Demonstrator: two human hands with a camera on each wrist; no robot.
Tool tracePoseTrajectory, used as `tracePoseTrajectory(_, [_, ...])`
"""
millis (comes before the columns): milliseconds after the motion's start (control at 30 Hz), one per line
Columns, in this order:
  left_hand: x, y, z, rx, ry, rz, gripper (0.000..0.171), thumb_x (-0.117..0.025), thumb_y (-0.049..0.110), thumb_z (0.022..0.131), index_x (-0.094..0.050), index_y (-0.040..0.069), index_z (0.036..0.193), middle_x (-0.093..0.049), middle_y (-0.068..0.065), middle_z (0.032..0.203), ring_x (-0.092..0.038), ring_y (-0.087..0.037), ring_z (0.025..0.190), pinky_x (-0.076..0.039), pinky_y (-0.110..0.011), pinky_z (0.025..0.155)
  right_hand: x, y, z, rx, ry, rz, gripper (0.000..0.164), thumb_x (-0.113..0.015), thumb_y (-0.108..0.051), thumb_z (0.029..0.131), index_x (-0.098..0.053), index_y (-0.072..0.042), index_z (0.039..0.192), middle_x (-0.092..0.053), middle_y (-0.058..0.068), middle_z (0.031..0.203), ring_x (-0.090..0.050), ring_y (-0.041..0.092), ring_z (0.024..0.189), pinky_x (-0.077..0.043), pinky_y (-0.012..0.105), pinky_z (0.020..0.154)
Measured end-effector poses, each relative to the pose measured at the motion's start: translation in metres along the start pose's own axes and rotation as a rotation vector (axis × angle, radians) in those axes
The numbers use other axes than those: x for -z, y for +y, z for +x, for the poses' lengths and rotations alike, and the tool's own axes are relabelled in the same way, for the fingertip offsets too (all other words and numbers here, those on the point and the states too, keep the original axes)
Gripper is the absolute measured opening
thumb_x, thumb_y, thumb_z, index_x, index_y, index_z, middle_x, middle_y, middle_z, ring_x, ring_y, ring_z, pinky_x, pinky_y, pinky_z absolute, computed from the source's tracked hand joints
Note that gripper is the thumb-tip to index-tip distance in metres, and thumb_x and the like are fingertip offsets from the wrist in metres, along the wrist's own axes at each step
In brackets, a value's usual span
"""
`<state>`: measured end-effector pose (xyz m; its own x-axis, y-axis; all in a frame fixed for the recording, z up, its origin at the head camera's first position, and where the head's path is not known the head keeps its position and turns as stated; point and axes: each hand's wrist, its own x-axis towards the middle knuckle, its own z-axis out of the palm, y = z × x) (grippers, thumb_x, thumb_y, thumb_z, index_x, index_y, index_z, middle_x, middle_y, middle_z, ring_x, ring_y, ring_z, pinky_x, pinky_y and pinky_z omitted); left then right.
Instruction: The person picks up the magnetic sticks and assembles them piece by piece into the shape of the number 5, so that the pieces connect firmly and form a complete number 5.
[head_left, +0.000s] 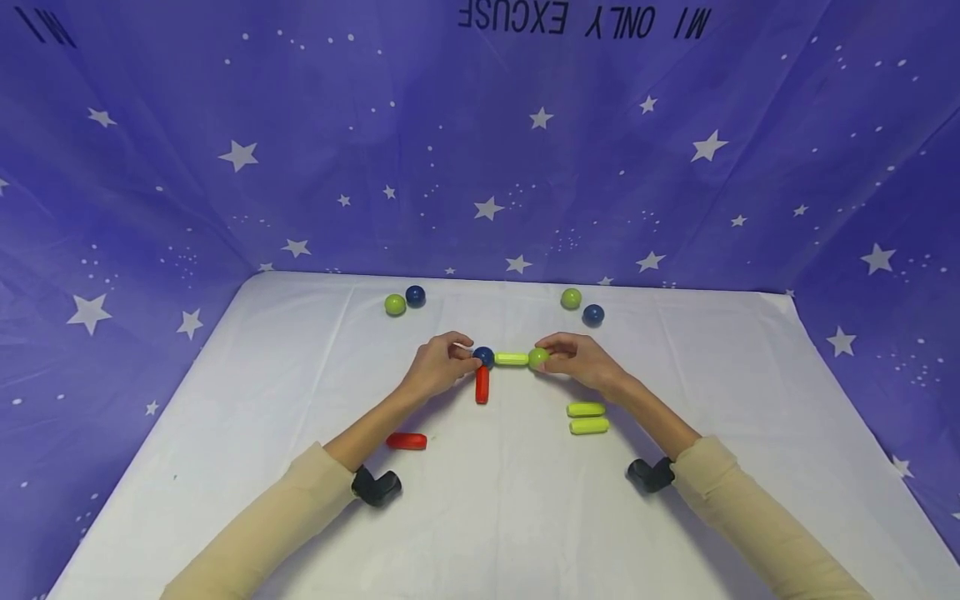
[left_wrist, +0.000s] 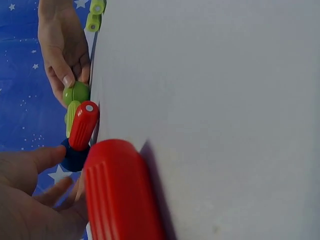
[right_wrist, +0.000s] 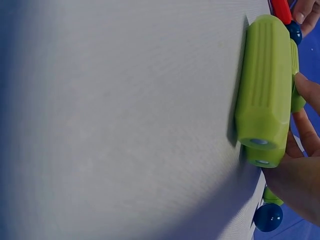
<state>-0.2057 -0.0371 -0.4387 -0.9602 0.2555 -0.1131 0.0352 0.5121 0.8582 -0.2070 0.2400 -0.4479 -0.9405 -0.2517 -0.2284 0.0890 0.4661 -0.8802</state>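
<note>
Thumb and fingers of my left hand (head_left: 437, 367) hold a dark blue ball (head_left: 483, 357). From that ball a red ribbed rod (head_left: 482, 386) extends toward me, and a yellow-green rod (head_left: 512, 359) runs rightward to a green ball (head_left: 537, 358). My right hand (head_left: 587, 363) pinches this green ball between thumb and fingers. In the left wrist view, the red rod (left_wrist: 84, 126) shows a pale round disc on its free end. Part of the green ball (right_wrist: 298, 102) is hidden by the right thumb in the right wrist view.
Another red rod (head_left: 407, 442) lies beside my left forearm. Two yellow-green rods, an upper one (head_left: 586, 409) and a lower one (head_left: 589, 427), lie by my right forearm. Toward the back edge, a green ball (head_left: 395, 305) and blue ball (head_left: 416, 296) sit left, another green-blue pair right.
</note>
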Motion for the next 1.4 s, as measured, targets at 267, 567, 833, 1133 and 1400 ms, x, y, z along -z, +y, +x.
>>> tracePoseTrajectory(267, [0.001,0.001,0.006,-0.036,-0.047,0.022,0.033,-0.074,0.015,0.091,-0.07,0.008,0.122,-0.071,-0.009,0.107,-0.062,-0.026,0.101,-0.051,-0.033,0.077,0.0,-0.001,-0.001,0.013,0.007,0.002,0.043,-0.076,-0.015,0.09,-0.063,-0.003,0.129,-0.066,0.012,0.12,-0.06,0.024,0.108,-0.048,0.034,0.086])
tracePoseTrajectory(567, [0.003,-0.003,0.01,-0.019,-0.069,0.007,0.033,-0.072,0.015,0.092,-0.07,0.007,0.124,-0.07,-0.01,0.111,-0.061,-0.026,0.106,-0.049,-0.037,0.088,-0.002,-0.001,-0.001,0.007,0.016,0.009,0.042,-0.075,-0.015,0.09,-0.063,-0.003,0.128,-0.066,0.011,0.117,-0.06,0.023,0.104,-0.048,0.034,0.086])
tracePoseTrajectory(833, [0.002,-0.006,0.013,-0.019,-0.072,0.006,0.034,-0.073,0.016,0.092,-0.07,0.007,0.124,-0.07,-0.009,0.111,-0.061,-0.025,0.107,-0.049,-0.037,0.089,0.001,-0.002,-0.004,-0.011,0.025,0.035,0.049,-0.077,-0.015,0.088,-0.06,-0.002,0.133,-0.064,0.013,0.122,-0.059,0.028,0.112,-0.045,0.04,0.095])
tracePoseTrajectory(1133, [0.003,-0.004,0.01,0.008,-0.081,0.005,0.033,-0.073,0.016,0.092,-0.07,0.009,0.124,-0.069,-0.007,0.108,-0.059,-0.024,0.102,-0.048,-0.035,0.085,0.025,0.007,-0.01,0.012,0.238,0.057,0.037,-0.069,-0.016,0.095,-0.062,0.002,0.127,-0.066,0.015,0.118,-0.061,0.021,0.107,-0.046,0.034,0.09])
tracePoseTrajectory(1400, [0.003,-0.004,0.011,0.011,-0.081,0.0,0.033,-0.073,0.016,0.092,-0.071,0.009,0.124,-0.069,-0.006,0.108,-0.06,-0.023,0.102,-0.048,-0.034,0.085,0.06,0.013,-0.004,-0.043,0.439,0.148,0.043,-0.068,-0.017,0.095,-0.057,0.001,0.133,-0.057,0.014,0.127,-0.055,0.018,0.109,-0.048,0.036,0.092])
